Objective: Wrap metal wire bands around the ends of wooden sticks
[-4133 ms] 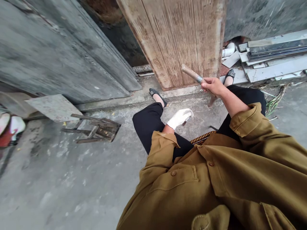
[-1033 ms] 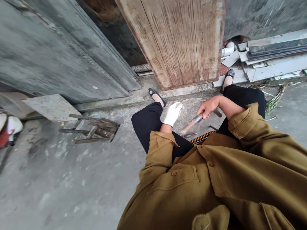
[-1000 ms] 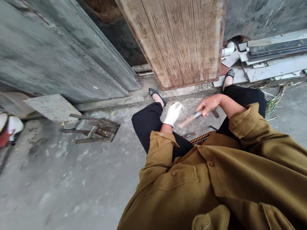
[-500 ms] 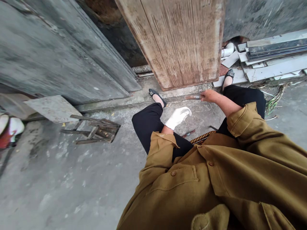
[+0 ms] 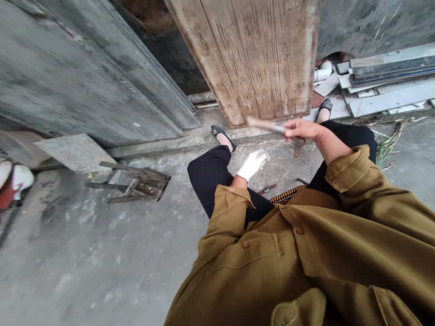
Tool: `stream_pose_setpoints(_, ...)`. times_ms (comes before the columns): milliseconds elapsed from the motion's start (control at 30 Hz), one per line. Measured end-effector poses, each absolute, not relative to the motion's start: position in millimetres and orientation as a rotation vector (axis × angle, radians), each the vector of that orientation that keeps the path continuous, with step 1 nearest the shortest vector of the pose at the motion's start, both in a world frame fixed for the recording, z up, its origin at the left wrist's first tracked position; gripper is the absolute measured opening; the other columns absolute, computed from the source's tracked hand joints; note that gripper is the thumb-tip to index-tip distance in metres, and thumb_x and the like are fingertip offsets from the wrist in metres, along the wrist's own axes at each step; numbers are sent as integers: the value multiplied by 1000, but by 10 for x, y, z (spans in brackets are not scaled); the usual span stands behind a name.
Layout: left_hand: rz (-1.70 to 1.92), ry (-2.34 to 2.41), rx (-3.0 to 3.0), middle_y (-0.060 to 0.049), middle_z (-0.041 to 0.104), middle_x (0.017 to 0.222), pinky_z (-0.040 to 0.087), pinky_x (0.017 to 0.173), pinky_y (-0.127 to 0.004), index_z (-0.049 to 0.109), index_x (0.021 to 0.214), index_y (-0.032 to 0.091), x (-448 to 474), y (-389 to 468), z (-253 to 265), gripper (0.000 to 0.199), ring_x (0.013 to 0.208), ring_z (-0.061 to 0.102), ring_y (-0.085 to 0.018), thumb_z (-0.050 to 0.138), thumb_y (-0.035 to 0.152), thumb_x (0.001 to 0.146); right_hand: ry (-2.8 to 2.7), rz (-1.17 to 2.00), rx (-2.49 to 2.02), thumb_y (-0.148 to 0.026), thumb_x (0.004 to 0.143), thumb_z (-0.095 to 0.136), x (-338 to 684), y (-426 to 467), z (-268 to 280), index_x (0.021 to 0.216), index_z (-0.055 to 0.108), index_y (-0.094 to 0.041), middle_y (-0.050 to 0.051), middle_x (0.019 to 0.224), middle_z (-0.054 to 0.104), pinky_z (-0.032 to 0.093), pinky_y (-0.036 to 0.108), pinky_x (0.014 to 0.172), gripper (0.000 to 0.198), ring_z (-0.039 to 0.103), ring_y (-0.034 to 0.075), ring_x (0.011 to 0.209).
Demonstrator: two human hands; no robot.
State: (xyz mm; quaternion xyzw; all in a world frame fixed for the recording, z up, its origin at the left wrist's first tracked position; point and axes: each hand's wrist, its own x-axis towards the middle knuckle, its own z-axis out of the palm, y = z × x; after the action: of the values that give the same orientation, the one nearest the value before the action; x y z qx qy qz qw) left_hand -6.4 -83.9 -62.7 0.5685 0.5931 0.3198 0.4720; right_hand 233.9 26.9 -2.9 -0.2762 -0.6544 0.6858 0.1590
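A bare right hand [image 5: 299,129] grips a slim, banded tool [image 5: 272,126] partway along its length, fingers closed around it; the tool's pale, blurred end points left from the fist, seen against the lower edge of a wooden panel [image 5: 260,59] just beyond, and whether the two touch cannot be told. The left hand [image 5: 252,165], in a white glove, is lower and to the left, fingers partly curled and blurred, so any hold cannot be told. Just nearer the wearer than the glove, a reddish-brown piece with a grey band [image 5: 268,189] lies on the concrete ground [image 5: 136,258]. Black shoes [image 5: 217,132] rest beyond the hands. Well left of the glove is a dark wooden frame [image 5: 126,187]; right of the bare hand are stacked boards [image 5: 394,70] and green stems [image 5: 390,144].
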Motion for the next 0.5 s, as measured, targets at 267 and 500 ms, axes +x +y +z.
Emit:
stream_pose_setpoints(267, 604, 1239, 1321, -8, 69, 74, 44, 53, -29, 67, 81, 19, -24, -936, -465, 14, 60, 54, -15, 64, 33, 82, -1991, 1185, -1712, -26, 82, 64, 2263, 417, -417, 84, 65, -15, 2, 67, 59, 41, 24, 62, 11, 55, 14, 65)
stream_pose_setpoints(500, 651, 1212, 1335, -7, 67, 69, 40, 49, -28, 67, 74, 20, -25, -947, -420, 12, 56, 54, -15, 67, 31, 78, -2820, 751, -1733, -33, 84, 63, 2173, 299, -417, 105, 72, -18, 12, 102, 70, 43, 28, 78, 27, 63, 23, 95)
